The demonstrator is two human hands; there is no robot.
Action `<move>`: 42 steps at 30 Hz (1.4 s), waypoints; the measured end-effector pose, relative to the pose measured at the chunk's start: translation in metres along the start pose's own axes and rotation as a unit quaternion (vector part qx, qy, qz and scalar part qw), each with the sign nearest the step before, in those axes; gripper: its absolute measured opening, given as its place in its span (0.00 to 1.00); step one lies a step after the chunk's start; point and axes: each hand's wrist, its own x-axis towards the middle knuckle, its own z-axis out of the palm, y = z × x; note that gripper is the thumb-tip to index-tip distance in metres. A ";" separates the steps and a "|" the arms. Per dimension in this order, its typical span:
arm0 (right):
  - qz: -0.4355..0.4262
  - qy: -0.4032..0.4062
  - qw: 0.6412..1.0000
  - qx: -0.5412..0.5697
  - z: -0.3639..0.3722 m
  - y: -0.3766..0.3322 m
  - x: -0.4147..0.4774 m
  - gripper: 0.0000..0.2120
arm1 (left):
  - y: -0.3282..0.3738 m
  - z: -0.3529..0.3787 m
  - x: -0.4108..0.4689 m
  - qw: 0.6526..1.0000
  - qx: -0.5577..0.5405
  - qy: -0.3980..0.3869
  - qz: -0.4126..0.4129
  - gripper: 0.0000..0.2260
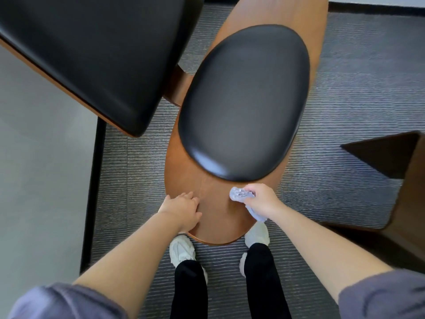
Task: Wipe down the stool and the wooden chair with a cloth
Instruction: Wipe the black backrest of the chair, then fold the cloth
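Presently, left to right, as seen from above:

Floor [41, 157]: pale strip lying along the far left, edged by a dark border, with ribbed grey carpet [345, 88] spreading beyond it.

Seat [87, 49]: black padded slab on a wood base, jutting in at upper left; whether it belongs to the stool or the chair cannot be told.

Left hand [181, 209]: resting flat and empty on the near-left wood [218, 217], fingers spread, bracing the piece.

Wood shell with black cushion [243, 102]: long brown panel running up the middle, the oval cushion sitting on its centre. It is standing directly in front of the person's shoes [182, 249]. Judged stiff, smooth and fairly heavy; the bare wood is looking slick, so a flat palm is likely steadying it better than a pinch. The cushion is probably yielding a little under pressure and marking easily.

Cloth [239, 194]: small pale lilac wad, soft and light, pressing on the wood just below the cushion's near edge, a tail trailing under the wrist. Bunching it in the fist seems the sensible hold.

Right hand [262, 200]: clenching round the cloth, knuckles up.

Brown furniture [411, 180]: angular dark wooden piece entering at the right edge, well apart from both hands; its identity is unclear.
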 end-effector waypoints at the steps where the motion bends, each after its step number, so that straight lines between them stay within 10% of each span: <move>1: 0.003 -0.005 0.999 0.051 -0.008 -0.001 -0.001 0.11 | 0.007 -0.005 0.001 0.999 -0.040 0.016 -0.007 0.22; 14: -0.012 -0.091 0.913 0.398 -0.102 0.021 -0.017 0.09 | 0.142 -0.063 0.001 0.856 -0.494 0.147 -0.020 0.11; 26: 0.048 -0.035 0.895 0.441 -0.138 0.064 -0.023 0.10 | 0.194 -0.068 0.009 0.839 -0.495 0.192 -0.118 0.10; 32: 0.055 0.005 0.909 0.413 -0.152 0.095 -0.027 0.11 | 0.247 -0.069 0.020 0.746 -0.639 0.147 -0.117 0.12; 38: 0.045 -0.020 0.897 0.440 -0.194 0.157 -0.029 0.17 | 0.324 -0.064 0.044 0.765 -0.585 0.245 -0.113 0.09; 42: 0.012 0.126 0.934 0.334 -0.230 0.223 -0.027 0.16 | 0.409 -0.055 0.070 0.778 -0.538 0.307 -0.110 0.09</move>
